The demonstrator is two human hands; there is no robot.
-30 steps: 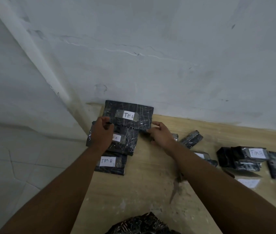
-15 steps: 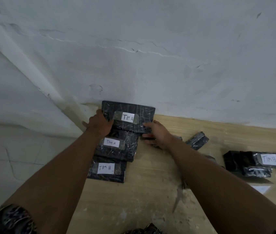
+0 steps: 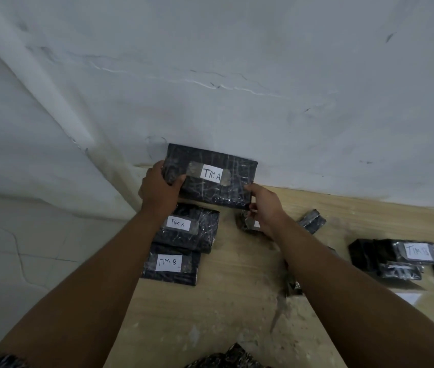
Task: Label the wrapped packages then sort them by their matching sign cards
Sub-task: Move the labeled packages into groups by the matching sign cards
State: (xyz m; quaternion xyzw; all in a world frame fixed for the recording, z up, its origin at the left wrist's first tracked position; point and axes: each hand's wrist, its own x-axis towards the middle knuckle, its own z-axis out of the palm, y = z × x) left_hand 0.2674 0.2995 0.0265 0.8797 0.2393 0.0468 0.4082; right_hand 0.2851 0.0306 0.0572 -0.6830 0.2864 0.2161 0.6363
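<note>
A single wide-angle view sits on the person's head and faces forward and down, close over the wooden tabletop (image 3: 237, 301). Both forearms run in from the bottom corners and meet near the middle of the frame, where the left hand (image 3: 159, 191) and right hand (image 3: 265, 208) grip a package (image 3: 237, 192). The wall (image 3: 237, 75) fills the upper half, and tiled floor (image 3: 11, 261) shows at lower left.

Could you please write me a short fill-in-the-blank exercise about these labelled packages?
The left hand and right hand hold the upper package, whose label reads TIM ___.
The middle package just below it reads TIM ___.
The nearest package in that column reads TIM ___.
Missing words: A; A; B.
</note>
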